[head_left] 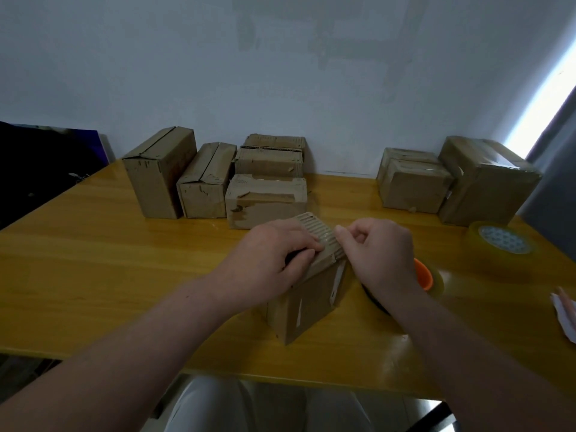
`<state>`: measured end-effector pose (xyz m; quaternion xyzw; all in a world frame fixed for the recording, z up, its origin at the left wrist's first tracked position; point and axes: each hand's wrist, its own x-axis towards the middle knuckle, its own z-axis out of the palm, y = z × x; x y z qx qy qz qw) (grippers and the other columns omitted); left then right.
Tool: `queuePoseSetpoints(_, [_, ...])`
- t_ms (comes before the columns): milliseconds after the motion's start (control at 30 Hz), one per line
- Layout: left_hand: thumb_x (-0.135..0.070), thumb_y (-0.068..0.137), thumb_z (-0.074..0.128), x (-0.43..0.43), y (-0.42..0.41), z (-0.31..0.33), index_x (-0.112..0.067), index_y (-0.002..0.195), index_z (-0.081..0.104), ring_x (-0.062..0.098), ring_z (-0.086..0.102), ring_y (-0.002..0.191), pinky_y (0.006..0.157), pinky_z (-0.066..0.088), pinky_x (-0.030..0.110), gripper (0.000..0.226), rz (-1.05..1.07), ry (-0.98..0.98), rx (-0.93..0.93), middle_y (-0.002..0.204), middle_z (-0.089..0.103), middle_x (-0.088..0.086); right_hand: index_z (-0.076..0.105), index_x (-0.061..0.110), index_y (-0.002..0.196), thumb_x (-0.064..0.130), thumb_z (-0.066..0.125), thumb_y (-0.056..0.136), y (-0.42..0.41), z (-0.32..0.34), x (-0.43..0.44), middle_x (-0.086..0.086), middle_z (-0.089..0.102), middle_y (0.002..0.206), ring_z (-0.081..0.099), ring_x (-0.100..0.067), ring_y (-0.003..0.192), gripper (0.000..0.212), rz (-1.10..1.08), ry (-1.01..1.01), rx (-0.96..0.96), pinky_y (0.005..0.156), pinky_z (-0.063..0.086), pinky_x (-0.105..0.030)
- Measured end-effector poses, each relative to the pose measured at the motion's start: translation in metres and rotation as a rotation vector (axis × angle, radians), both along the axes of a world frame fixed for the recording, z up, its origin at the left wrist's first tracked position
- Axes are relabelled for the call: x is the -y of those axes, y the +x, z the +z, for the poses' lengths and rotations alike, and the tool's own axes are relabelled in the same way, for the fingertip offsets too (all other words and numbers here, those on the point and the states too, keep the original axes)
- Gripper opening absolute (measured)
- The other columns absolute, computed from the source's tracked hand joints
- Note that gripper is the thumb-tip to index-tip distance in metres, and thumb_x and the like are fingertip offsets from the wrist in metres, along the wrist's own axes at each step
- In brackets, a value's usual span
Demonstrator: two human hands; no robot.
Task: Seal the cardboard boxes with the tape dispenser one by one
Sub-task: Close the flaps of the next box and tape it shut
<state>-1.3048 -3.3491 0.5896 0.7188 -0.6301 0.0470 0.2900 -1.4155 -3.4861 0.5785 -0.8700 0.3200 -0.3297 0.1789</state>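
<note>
Running across the whole view, a pale blue-grey wall (280, 73) stands behind a glossy yellow wooden bench (109, 269), with a slanting strip of bright daylight (545, 98) at the upper right. A dark, indistinct shape (40, 163) sits beyond the bench's left edge.

Worn brown cardboard boxes line the far edge, all with flaps down, so any contents are hidden. Toward the far left corner stands a tall box (157, 174), with a narrower box (205, 182) touching its right side. Next comes a stack of two flat boxes (271, 154) against the wall, with a low box (265, 199) patched in scuffed tape just in front of them. Toward the far right corner, a large taped box (486, 182) sits beside a medium box (414, 185).

Near the middle of the near edge stands a small box (307, 294), upright and turned corner-on, its ribbed corrugated top tilted and streaks of tape down its sides. The left hand (274, 254) rests on that top, fingers laid nearly flat and pressing it. The right hand (380, 254) is curled, thumb and forefinger pinching at the top's right edge, where a glossy strip of clear tape lies.

A broad roll of clear tape (498, 247) lies flat by the right edge. The tape dispenser (425, 275) sits on the bench just right of the small box, mostly hidden behind the right wrist; its orange core and clear roll show. A scrap of white paper (564, 310) lies at the right edge.
</note>
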Motion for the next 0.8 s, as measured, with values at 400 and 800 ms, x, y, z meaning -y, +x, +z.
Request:
queuePoseSetpoints(400, [-0.019, 0.096, 0.052, 0.000, 0.005, 0.004, -0.023, 0.116, 0.067, 0.006, 0.057, 0.104, 0.090, 0.045, 0.022, 0.026, -0.007, 0.004, -0.029, 0.112, 0.067, -0.007, 0.057, 0.017, 0.074, 0.022, 0.050, 0.098, 0.004, -0.002, 0.008, 0.005, 0.050, 0.056, 0.048, -0.007, 0.049, 0.025, -0.041, -0.148, 0.295, 0.046, 0.030, -0.017])
queuePoseSetpoints(800, [-0.043, 0.070, 0.074, 0.015, 0.027, 0.013, -0.032, 0.107, 0.042, 0.004, 0.033, 0.106, 0.087, 0.031, 0.014, 0.050, 0.239, -0.023, -0.140, 0.113, 0.038, -0.013, 0.058, 0.029, 0.127, 0.031, 0.057, 0.093, 0.017, 0.027, 0.010, 0.009, 0.060, 0.122, 0.051, -0.010, 0.113, 0.034, 0.178, -0.159, -0.229, 0.092, 0.040, -0.025])
